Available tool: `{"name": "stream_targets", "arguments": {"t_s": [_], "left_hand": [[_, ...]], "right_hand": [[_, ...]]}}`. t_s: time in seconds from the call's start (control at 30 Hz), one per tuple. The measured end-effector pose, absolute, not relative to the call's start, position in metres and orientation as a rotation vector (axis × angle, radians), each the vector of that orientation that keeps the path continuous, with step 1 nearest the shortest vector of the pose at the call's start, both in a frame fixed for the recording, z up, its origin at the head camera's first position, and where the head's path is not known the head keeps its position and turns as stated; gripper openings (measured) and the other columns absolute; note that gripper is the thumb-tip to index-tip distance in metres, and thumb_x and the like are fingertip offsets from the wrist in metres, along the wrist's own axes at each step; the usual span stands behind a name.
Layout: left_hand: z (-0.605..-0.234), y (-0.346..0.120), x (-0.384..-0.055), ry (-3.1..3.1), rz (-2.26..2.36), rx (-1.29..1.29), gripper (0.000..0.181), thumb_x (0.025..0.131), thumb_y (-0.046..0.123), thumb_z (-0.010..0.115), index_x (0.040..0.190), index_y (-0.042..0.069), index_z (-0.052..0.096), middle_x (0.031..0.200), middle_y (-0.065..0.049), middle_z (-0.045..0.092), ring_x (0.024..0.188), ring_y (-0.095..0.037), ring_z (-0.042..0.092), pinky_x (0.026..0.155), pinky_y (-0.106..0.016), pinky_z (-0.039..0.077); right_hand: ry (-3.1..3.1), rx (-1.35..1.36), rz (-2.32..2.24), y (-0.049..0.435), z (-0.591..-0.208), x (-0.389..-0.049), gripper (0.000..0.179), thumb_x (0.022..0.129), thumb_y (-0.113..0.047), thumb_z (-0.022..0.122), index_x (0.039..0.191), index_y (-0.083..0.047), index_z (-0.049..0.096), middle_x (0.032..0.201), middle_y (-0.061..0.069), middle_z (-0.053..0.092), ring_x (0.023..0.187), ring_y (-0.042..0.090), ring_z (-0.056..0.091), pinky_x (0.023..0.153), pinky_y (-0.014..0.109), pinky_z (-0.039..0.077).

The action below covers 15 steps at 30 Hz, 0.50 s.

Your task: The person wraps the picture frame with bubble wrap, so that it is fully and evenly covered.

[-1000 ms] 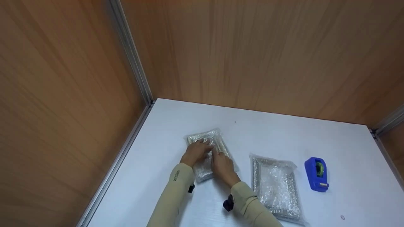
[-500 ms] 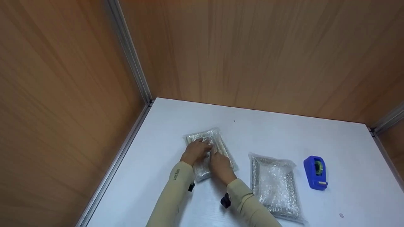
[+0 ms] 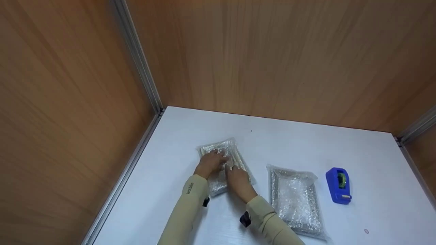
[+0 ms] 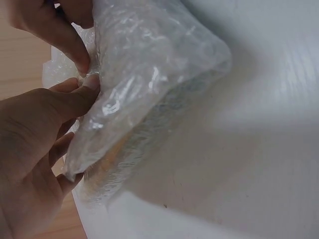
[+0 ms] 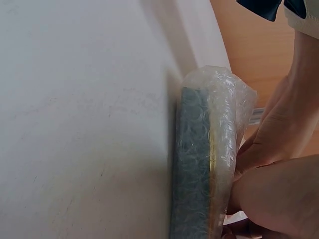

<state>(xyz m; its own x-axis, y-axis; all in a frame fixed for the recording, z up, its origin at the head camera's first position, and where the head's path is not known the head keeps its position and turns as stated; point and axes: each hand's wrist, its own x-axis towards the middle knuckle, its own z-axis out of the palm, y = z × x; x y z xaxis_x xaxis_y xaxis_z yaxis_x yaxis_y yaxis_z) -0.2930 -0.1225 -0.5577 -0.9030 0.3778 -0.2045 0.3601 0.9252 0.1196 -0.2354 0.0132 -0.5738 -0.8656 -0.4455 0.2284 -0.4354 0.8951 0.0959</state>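
Observation:
A flat bubble-wrapped package lies tilted on the white table in the head view, with both hands over its middle. My left hand pinches an edge of the bubble wrap, thumb on top and fingers beneath. Close against that thumb, my right hand pinches the wrap with curled fingers. From the right wrist view, a dark side and a gold-coloured edge show through the package's wrap. The exact contact of the right fingertips is partly hidden.
To the right lies a second bubble-wrapped package. Beyond it stands a blue tape dispenser with a green roll. Wood-grain panels border the white table at the back and sides.
My right hand has shifted slightly toward me and its fingertips have drawn a little away from the left hand. The left hand and the package stay nearly still.

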Motion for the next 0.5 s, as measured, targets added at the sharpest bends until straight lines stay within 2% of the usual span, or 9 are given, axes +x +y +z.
{"name": "stream_targets", "arguments": {"t_s": [0.3, 0.37, 0.5], "left_hand": [[-0.557, -0.122, -0.292, 2.841, 0.205, 0.538, 0.045, 0.091, 0.020, 0.057, 0.134, 0.029, 0.048, 0.147, -0.005, 0.032, 0.135, -0.031, 0.028, 0.107, -0.047, 0.028], [-0.557, -0.123, -0.291, 2.855, 0.204, 0.552, 0.046, 0.090, 0.018, 0.058, 0.134, 0.028, 0.048, 0.147, -0.006, 0.033, 0.134, -0.031, 0.028, 0.107, -0.047, 0.029], [-0.557, -0.123, -0.290, 2.873, 0.237, 0.544, 0.045, 0.090, 0.018, 0.057, 0.134, 0.027, 0.049, 0.147, -0.007, 0.033, 0.134, -0.031, 0.028, 0.107, -0.047, 0.028]], "right_hand": [[-2.789, 0.715, 0.040, 0.018, -0.582, -0.233, 0.025, 0.087, -0.014, 0.057, 0.112, -0.009, 0.060, 0.077, 0.013, 0.054, 0.057, 0.025, 0.055, 0.040, 0.036, 0.046], [-2.737, 0.727, 0.093, 0.020, -0.590, -0.234, 0.024, 0.092, -0.016, 0.051, 0.115, -0.011, 0.058, 0.079, 0.013, 0.054, 0.057, 0.026, 0.054, 0.038, 0.036, 0.044], [-2.775, 0.719, 0.182, 0.021, -0.585, -0.231, 0.022, 0.095, -0.017, 0.049, 0.114, -0.011, 0.058, 0.081, 0.015, 0.053, 0.058, 0.028, 0.054, 0.040, 0.038, 0.045]]}}
